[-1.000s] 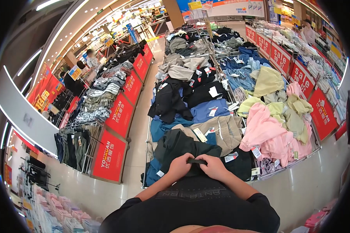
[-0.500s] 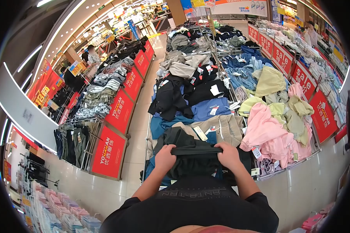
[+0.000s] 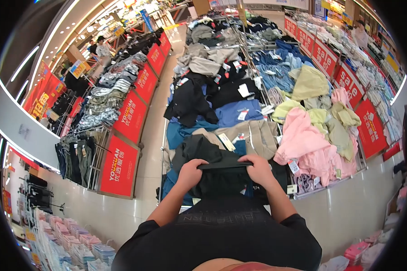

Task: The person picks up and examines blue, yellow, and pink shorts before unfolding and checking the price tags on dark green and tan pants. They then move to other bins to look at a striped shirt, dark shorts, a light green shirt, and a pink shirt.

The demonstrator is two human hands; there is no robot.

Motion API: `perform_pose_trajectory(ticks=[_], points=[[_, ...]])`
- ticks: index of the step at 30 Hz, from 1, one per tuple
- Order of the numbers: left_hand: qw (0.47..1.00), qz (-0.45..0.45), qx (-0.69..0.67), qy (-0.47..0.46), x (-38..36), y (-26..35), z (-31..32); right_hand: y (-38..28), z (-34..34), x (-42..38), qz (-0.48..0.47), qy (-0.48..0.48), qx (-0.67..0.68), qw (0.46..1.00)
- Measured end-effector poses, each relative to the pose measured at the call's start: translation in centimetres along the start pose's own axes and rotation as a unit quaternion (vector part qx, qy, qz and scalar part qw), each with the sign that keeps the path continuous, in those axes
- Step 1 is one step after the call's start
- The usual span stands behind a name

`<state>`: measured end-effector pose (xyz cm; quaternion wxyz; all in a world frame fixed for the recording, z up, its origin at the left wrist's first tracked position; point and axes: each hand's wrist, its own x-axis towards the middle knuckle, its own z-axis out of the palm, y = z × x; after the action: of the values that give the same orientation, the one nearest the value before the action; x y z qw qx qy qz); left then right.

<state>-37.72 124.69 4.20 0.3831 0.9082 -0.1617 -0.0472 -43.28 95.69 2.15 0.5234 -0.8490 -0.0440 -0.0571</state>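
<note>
Between my two hands a dark garment (image 3: 224,181) is pulled straight along its upper, band-like edge; the kind of garment is not clear. My left hand (image 3: 190,175) grips one end of that edge, thumb on top and fingers curled out of sight. At the other end my right hand (image 3: 259,171) pinches the edge in the same way. The lower part of the cloth hangs near my black shirt. Just beyond lie beige clothes (image 3: 255,135) with a cream paper tag (image 3: 226,142), and teal cloth (image 3: 178,134) shows to the left.
Blue clothing (image 3: 239,113) and black clothing (image 3: 190,100) pile up farther along the rack. On the right lie pink clothes (image 3: 303,140) and yellow-green ones. A tiled aisle (image 3: 150,149) separates this rack from another with red signs (image 3: 118,166). People (image 3: 103,49) stand far left.
The head view has shifted slightly, so the surroundings sit a bit lower left. My hands are a little closer together on the edge, which both still grip.
</note>
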Motion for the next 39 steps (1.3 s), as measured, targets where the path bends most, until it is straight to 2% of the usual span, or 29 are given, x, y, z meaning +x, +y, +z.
perform_pose_trajectory(ticks=[1, 2, 4, 5, 8, 11, 12, 14, 16, 18, 20, 23, 26, 27, 28, 30, 33, 35, 36, 38, 39], points=[[0.999, -0.022, -0.017, -0.021, 0.0, 0.0, 0.6, 0.0, 0.1, 0.1, -0.018, -0.035, 0.021, 0.999], [0.987, -0.076, -0.126, -0.068, 0.3, -0.6, 1.0, -0.1, 0.4, -0.1, -0.039, -0.068, 0.042, 0.996], [0.914, -0.181, -0.331, -0.152, 1.1, -1.7, 1.2, -1.1, 1.2, -0.7, -0.054, -0.077, 0.093, 0.991], [0.926, -0.156, -0.318, -0.134, 0.9, -1.3, 1.3, -1.9, 1.6, -0.8, -0.065, -0.082, 0.119, 0.987], [0.865, -0.161, -0.452, -0.144, 0.5, 1.1, 1.8, -4.3, 2.9, -1.4, -0.078, -0.109, 0.108, 0.985], [0.815, -0.104, -0.544, -0.169, 0.2, 3.3, 1.9, -1.6, 5.1, -0.6, -0.048, -0.172, 0.048, 0.983], [0.821, -0.083, -0.545, -0.148, 0.3, 3.9, 1.4, -0.6, 5.7, -0.3, -0.041, -0.192, 0.022, 0.98], [0.831, -0.038, -0.546, -0.103, 0.5, 4.7, -0.7, 0.9, 5.7, -0.2, -0.038, -0.153, 0.035, 0.987], [0.785, -0.001, -0.618, -0.049, 0.8, 4.7, -4.4, 4.3, 5.6, -0.1, -0.028, -0.146, -0.007, 0.989], [0.769, 0.099, -0.631, 0.035, 1.4, 2.2, -8.3, 5.1, 4.0, -0.7, 0.033, -0.129, -0.043, 0.99], [0.662, 0.109, -0.741, -0.003, 1.0, 1.7, -12.7, 7.8, 3.3, -1.2, 0.084, -0.091, -0.091, 0.988], [0.663, 0.127, -0.736, 0.049, -0.2, 0.1, -15.6, 10.5, 2.0, -1.4, 0.059, 0.005, -0.166, 0.984], [0.652, 0.194, -0.729, 0.078, -2.0, 0.2, -17.2, 10.5, 0.0, -0.7, 0.048, 0.073, -0.177, 0.98], [0.624, 0.194, -0.747, 0.122, -2.7, 0.9, -17.6, 11.1, -0.4, -0.2, 0.047, 0.095, -0.196, 0.975], [0.602, 0.219, -0.762, 0.094, -3.0, 0.9, -18.8, 10.3, -1.1, 0.2, 0.047, 0.119, -0.198, 0.972], [0.588, 0.291, -0.747, 0.11, -4.6, 2.8, -19.5, 8.8, -2.6, 0.7, 0.047, 0.166, -0.201, 0.964], [0.618, 0.324, -0.712, 0.08, -5.7, 1.3, -22.4, 10.6, -4.0, 1.5, 0.078, 0.192, -0.182, 0.961], [0.661, 0.313, -0.665, 0.152, -6.0, 1.4, -21.9, 11.5, -5.2, 2.1, 0.124, 0.199, -0.174, 0.956], [0.68, 0.306, -0.64, 0.188, -6.1, 1.4, -21.7, 12.4, -5.8, 2.4, 0.125, 0.235, -0.129, 0.955], [0.685, 0.199, -0.672, 0.201, -5.5, -1.2, -20.8, 14.1, -6.4, 3.3, 0.129, 0.302, -0.036, 0.944], [0.69, 0.119, -0.664, 0.263, -4.6, -0.7, -19.0, 12.8, -6.4, 3.8, 0.098, 0.32, 0.109, 0.936]])
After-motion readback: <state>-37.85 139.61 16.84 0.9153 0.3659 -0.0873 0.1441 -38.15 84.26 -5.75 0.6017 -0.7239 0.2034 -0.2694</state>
